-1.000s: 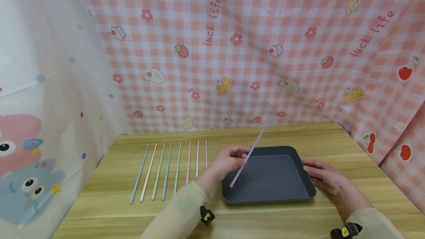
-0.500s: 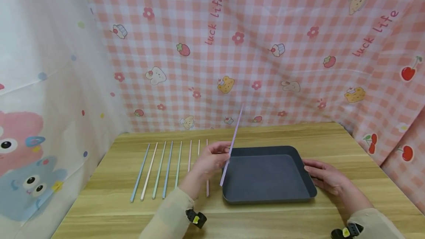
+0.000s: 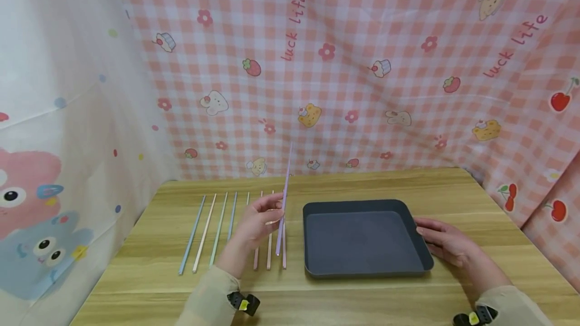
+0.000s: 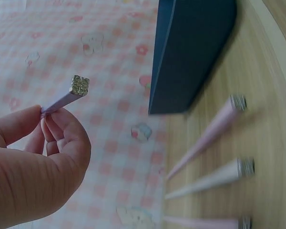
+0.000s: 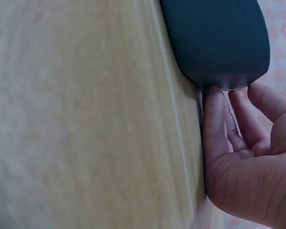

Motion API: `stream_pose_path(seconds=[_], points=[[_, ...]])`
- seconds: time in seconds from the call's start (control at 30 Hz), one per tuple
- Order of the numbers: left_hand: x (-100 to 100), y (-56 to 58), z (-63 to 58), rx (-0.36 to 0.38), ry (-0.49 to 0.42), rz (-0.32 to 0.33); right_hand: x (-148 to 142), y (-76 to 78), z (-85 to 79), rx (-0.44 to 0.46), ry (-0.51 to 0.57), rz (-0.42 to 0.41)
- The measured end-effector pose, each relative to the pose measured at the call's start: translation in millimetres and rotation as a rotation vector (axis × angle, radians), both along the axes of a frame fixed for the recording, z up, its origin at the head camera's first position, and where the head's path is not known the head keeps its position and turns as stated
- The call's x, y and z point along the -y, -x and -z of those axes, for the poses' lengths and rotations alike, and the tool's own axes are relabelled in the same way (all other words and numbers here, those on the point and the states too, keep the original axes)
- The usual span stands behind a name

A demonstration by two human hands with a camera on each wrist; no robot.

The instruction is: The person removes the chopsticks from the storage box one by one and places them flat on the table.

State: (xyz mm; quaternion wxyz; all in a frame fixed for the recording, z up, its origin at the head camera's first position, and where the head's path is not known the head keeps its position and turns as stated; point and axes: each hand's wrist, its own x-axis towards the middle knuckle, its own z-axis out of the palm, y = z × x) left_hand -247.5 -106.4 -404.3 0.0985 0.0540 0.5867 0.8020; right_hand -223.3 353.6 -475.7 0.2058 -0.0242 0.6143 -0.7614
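In the head view my left hand (image 3: 260,218) pinches a purple chopstick (image 3: 287,180) between thumb and fingers, tilted steeply with its thin end up and back. The left wrist view shows that chopstick (image 4: 61,101) with its silvery, patterned square butt end beyond the fingertips. Below and around the left hand, several pastel chopsticks (image 3: 192,235) lie side by side on the table, some partly hidden by the hand and forearm. A dark grey rectangular baking tray (image 3: 367,240) sits to the right. My right hand (image 3: 446,243) touches its right side with extended fingers, fingertips at the wall (image 5: 219,52).
The wooden table (image 3: 362,298) ends at a pink checked cloth (image 3: 344,79) hanging behind it. A white printed curtain (image 3: 81,114) hangs on the left. Each wrist wears a small black camera, such as the left wrist camera (image 3: 243,304).
My left hand has carried the purple chopstick leftward from over the tray to above the row of chopsticks, tilting it more upright. The right hand stays at the tray's side.
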Motion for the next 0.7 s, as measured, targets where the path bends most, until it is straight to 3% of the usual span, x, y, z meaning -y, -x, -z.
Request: stream_pose_path(seconds=[0.4,0.7], points=[[58,-2.7,5.5,0.022,0.071,-0.122,0,-0.8,-1.0,0.006,0.022,-0.006],[102,-8.1,3.3,0.011,0.103,-0.176,0,-0.8,-0.2,0.008,0.017,-0.012]])
